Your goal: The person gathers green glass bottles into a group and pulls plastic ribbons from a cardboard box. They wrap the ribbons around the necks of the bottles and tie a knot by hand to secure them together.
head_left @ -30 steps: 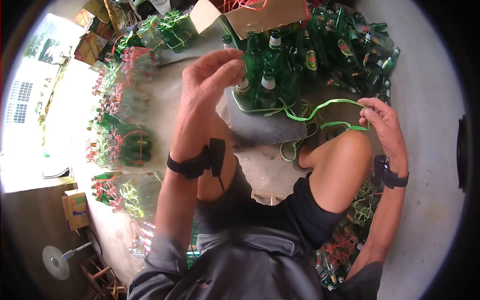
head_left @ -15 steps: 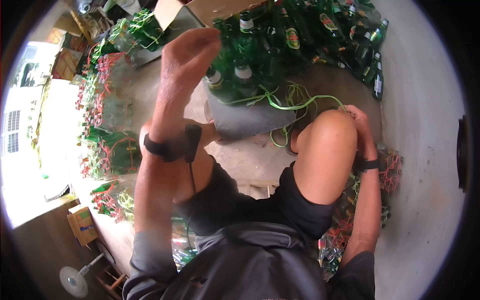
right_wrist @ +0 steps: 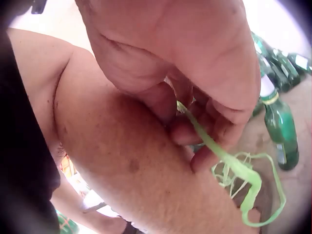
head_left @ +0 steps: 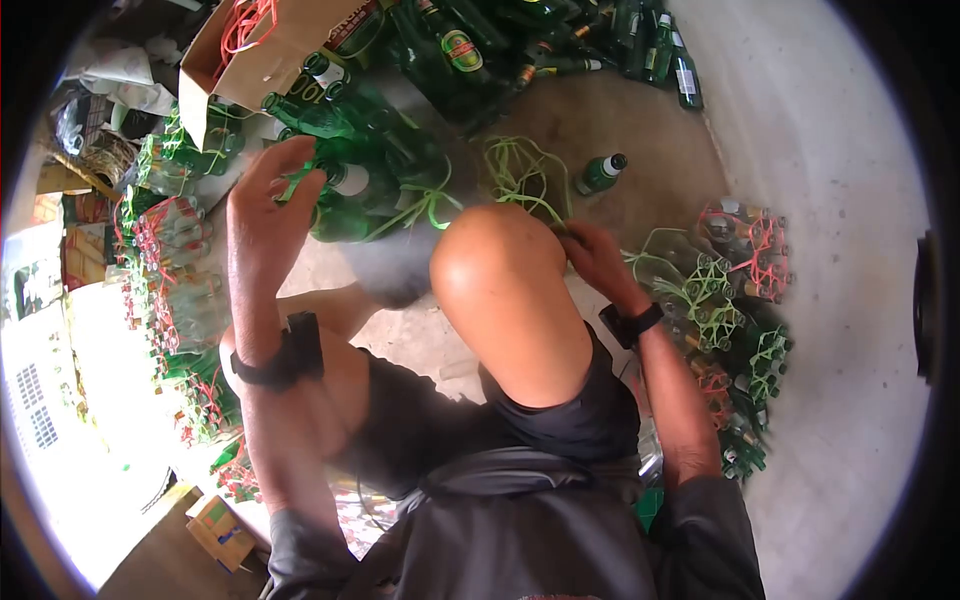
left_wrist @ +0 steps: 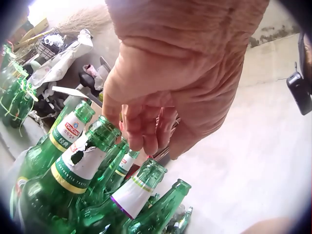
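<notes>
My left hand [head_left: 268, 210] hovers at the necks of a cluster of green beer bottles [head_left: 385, 150], thumb and fingers loosely curved. In the left wrist view its index finger overlaps the lip of a bottle with a torn white neck label [left_wrist: 80, 163]; nothing shows in its grasp. Beside my raised knee [head_left: 495, 255], my right hand [head_left: 598, 258] pinches a light green plastic strap [right_wrist: 209, 141]. Its fingers rest against the leg. Green strapping with a knot [head_left: 430, 205] runs round the lower part of the cluster. Loose strapping [head_left: 520, 165] lies in a tangle beyond the knee.
One green bottle [head_left: 598, 176] stands alone on the floor. Many loose bottles [head_left: 470, 55] lie behind. A cardboard box [head_left: 255, 85] with red strapping stands at back left. Tied bundles line the left side, and more bundles [head_left: 710, 300] sit at right near the wall [head_left: 830, 250].
The view has swung right, so the bottle cluster now appears farther left. My right hand has drawn down beside the knee with the strap. My left hand stays by the bottle necks.
</notes>
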Action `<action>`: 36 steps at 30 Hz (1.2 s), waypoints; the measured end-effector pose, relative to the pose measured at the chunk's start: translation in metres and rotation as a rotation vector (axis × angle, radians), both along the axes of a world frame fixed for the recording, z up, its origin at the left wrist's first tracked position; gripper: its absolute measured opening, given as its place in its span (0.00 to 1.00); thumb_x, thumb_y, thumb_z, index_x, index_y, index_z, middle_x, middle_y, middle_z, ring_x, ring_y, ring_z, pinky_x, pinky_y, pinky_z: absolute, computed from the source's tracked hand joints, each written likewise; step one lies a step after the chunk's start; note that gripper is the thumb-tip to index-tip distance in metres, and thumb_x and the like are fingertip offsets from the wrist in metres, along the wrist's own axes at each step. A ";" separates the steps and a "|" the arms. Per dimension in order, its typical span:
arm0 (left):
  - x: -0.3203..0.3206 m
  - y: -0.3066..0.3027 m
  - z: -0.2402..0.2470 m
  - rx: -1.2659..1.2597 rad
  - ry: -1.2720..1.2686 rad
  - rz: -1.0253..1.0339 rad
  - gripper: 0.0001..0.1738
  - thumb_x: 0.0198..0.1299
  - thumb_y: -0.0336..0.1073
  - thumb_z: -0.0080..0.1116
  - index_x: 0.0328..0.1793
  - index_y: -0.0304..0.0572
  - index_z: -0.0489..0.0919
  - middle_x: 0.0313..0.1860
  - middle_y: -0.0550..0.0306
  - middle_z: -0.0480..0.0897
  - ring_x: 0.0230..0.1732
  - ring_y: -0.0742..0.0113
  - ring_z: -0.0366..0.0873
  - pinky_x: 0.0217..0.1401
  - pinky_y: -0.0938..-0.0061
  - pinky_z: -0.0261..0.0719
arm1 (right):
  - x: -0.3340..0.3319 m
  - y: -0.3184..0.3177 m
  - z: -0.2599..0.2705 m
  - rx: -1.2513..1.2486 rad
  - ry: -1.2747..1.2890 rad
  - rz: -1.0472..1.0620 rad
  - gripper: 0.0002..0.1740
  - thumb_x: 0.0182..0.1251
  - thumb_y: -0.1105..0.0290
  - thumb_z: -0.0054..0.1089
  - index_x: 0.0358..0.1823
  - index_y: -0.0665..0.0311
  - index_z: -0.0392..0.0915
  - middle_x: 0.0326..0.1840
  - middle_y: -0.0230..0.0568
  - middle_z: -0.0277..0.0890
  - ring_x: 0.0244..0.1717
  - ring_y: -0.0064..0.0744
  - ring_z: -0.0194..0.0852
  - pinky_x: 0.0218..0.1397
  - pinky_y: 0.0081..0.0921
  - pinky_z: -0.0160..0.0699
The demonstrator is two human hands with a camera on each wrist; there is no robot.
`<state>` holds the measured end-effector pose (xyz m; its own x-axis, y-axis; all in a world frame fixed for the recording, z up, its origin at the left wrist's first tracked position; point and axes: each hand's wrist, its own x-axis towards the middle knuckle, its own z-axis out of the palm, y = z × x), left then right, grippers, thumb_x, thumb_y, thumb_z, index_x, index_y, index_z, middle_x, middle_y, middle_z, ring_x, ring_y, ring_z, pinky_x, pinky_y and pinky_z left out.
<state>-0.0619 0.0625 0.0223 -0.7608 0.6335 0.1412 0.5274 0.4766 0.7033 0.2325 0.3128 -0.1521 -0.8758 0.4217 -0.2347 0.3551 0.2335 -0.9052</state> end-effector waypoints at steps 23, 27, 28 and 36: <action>0.016 0.000 -0.011 -0.167 0.160 0.035 0.20 0.56 0.41 0.68 0.53 0.42 0.85 0.46 0.45 0.84 0.51 0.43 0.83 0.55 0.55 0.80 | -0.147 -0.009 0.233 0.291 0.319 0.307 0.11 0.75 0.75 0.57 0.54 0.71 0.80 0.47 0.33 0.80 0.50 0.20 0.79 0.58 0.20 0.76; 0.015 -0.003 -0.016 -0.170 0.219 0.041 0.21 0.56 0.42 0.68 0.55 0.42 0.85 0.45 0.46 0.85 0.51 0.43 0.83 0.55 0.54 0.80 | -0.135 -0.031 0.236 0.233 0.260 0.405 0.10 0.73 0.76 0.59 0.52 0.71 0.80 0.44 0.33 0.79 0.47 0.20 0.80 0.56 0.21 0.78; 0.015 -0.003 -0.018 -0.181 0.252 0.039 0.21 0.57 0.42 0.68 0.55 0.42 0.84 0.45 0.46 0.85 0.51 0.43 0.83 0.54 0.54 0.80 | -0.128 -0.029 0.235 0.242 0.220 0.439 0.09 0.72 0.76 0.61 0.51 0.71 0.80 0.42 0.33 0.79 0.45 0.21 0.80 0.53 0.22 0.79; 0.010 0.000 -0.025 -0.209 0.265 0.029 0.22 0.56 0.44 0.67 0.55 0.41 0.85 0.46 0.48 0.86 0.49 0.44 0.85 0.52 0.54 0.82 | -0.041 0.020 0.288 0.427 -0.166 0.414 0.13 0.64 0.79 0.60 0.50 0.71 0.80 0.41 0.37 0.78 0.45 0.26 0.78 0.54 0.25 0.76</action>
<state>-0.0520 0.0620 -0.0027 -0.7333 0.6479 0.2062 0.6628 0.6136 0.4292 0.1919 0.3324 0.1361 -0.9532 0.1415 -0.2671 0.2856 0.7114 -0.6422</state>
